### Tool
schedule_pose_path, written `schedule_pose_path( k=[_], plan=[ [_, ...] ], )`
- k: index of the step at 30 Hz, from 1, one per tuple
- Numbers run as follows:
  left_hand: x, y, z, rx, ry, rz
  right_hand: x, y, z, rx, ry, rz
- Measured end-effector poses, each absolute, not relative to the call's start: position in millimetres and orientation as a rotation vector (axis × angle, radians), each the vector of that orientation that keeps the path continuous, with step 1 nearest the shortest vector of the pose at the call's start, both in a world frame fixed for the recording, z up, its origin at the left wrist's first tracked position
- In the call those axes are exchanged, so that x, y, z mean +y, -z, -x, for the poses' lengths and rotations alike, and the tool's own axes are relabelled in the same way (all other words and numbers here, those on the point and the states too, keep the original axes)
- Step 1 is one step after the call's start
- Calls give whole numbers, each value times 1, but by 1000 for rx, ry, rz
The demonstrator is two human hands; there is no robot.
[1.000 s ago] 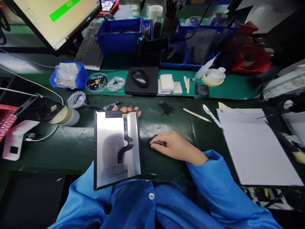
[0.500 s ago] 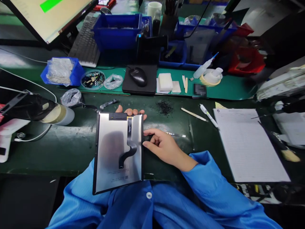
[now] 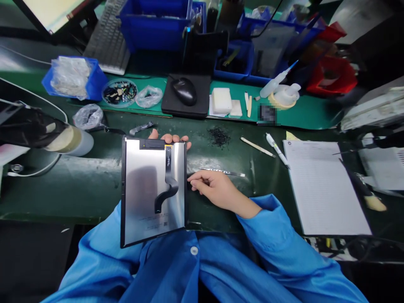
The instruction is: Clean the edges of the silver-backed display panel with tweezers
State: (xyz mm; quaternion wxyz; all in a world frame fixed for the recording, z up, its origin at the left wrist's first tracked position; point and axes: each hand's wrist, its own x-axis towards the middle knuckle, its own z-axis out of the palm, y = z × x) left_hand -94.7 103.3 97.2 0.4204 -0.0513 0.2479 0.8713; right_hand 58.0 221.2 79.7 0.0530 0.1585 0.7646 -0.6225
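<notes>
A tablet display panel [image 3: 142, 176] is tilted up in front of me, its silvery back facing me and a black ribbon cable [image 3: 168, 176] curving down over it. My left hand [image 3: 173, 139] holds the panel from behind; only its fingertips show past the top edge, and the rest is hidden. Close to the panel's right edge is my right hand [image 3: 217, 189], its thumb and fingers pinched together. Whatever lies between those fingertips is too small to make out. Tweezers [image 3: 233, 173] lie on the bench just beyond the right hand.
Black scraps [image 3: 218, 136] are heaped on the green bench. A thin stick [image 3: 257, 146], a pen [image 3: 277, 150] and a lined notepad [image 3: 325, 189] lie rightward. Behind are a mouse [image 3: 184, 91], blue bins [image 3: 154, 25] and a white bottle [image 3: 276, 81]. A tub [image 3: 83, 141] stands left.
The whole view has shifted slightly, so most things appear higher. My right hand's fingers have drawn closer together beside the panel's edge. The left hand keeps its hold.
</notes>
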Motion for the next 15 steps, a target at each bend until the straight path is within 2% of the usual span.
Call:
schedule_pose_path(
  k=[6, 15],
  plan=[
    [99, -96, 95, 574, -2178, 48, 227, -83, -60, 2679, 1566, -187],
    [95, -102, 88, 536, -2301, -83, 234, -86, -63, 2732, 1485, 254]
  ],
)
